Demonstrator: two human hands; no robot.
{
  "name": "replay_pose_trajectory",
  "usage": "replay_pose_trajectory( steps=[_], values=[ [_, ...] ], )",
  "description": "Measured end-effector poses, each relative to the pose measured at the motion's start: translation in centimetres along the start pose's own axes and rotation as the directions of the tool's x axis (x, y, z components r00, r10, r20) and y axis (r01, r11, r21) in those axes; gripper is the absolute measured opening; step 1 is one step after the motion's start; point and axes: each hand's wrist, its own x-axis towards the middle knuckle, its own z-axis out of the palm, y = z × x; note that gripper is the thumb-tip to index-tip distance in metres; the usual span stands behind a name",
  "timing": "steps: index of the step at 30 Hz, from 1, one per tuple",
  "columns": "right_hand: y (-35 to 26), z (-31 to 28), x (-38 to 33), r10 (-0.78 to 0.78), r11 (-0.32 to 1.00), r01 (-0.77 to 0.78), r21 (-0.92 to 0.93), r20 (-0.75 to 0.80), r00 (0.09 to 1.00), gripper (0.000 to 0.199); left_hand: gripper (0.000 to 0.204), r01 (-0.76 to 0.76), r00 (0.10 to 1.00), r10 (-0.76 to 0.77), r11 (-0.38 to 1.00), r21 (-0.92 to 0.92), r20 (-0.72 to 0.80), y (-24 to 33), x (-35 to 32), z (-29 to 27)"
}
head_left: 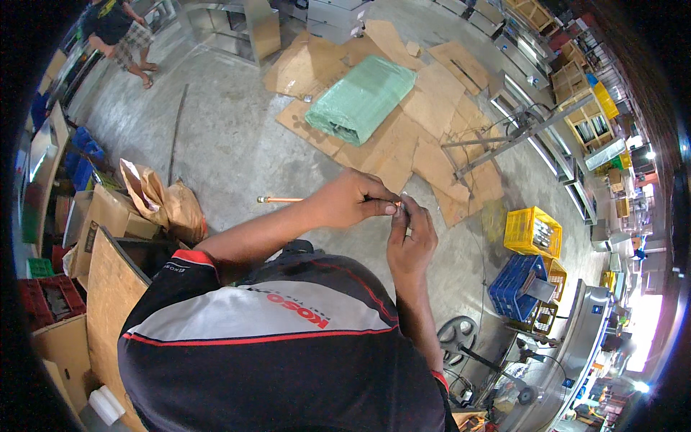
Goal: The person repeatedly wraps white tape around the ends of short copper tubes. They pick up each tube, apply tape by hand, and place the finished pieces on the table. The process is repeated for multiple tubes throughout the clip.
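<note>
A thin copper tube [286, 199] with a brass fitting [263, 199] on its left end shows beyond my left forearm. My left hand [349, 200] is closed around the tube, which runs hidden behind the wrist and palm. A small copper-coloured bit shows between the fingertips of both hands. Close against it, my right hand [412, 234] is pinched, thumb and forefinger together. The fingers cover what the right hand grips, and it is too small to make out. Both hands meet in front of my chest, above the floor.
A green-wrapped bundle [367, 97] lies on flattened cardboard [381, 162]. Yellow [534, 229] and blue crates [515, 286] stand at right, near a pedestal fan [522, 392]. Metal frames [497, 147] lie beyond. Paper bags [183, 209] and boxes crowd the left. Another person [119, 36] is at far left.
</note>
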Motion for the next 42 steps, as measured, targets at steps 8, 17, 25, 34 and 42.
replay_pose_trajectory(
  steps=[8,17,25,34,42],
  values=[
    [-1.0,0.1,-0.3,-0.004,0.995,0.004,0.104,0.0,1.0,0.024,0.02,0.305,0.952,-0.279,0.837,-0.454,0.126,-0.2,-0.3,-0.6],
    [-1.2,-0.2,-0.9,0.027,0.993,-0.023,0.116,-0.031,0.999,0.022,0.015,0.262,0.963,-0.238,0.735,-0.625,0.124,0.4,-0.3,0.6],
    [-0.9,0.0,-1.8,-0.029,0.994,0.041,0.105,-0.112,0.993,0.017,0.016,0.163,0.987,-0.161,0.976,-0.144,0.027,2.1,-1.1,1.0],
    [-0.7,0.1,-2.4,-0.006,0.993,0.022,0.115,-0.143,0.99,0.018,0.024,-0.08,0.975,0.104,0.989,-0.125,0.196,2.1,-1.8,-1.0],
    [-0.5,0.0,-1.7,-0.079,0.992,0.085,0.089,-0.067,0.995,0.02,0.022,-0.03,0.994,0.039,0.996,-0.082,0.103,0.9,-2.2,-0.4]
  ],
)
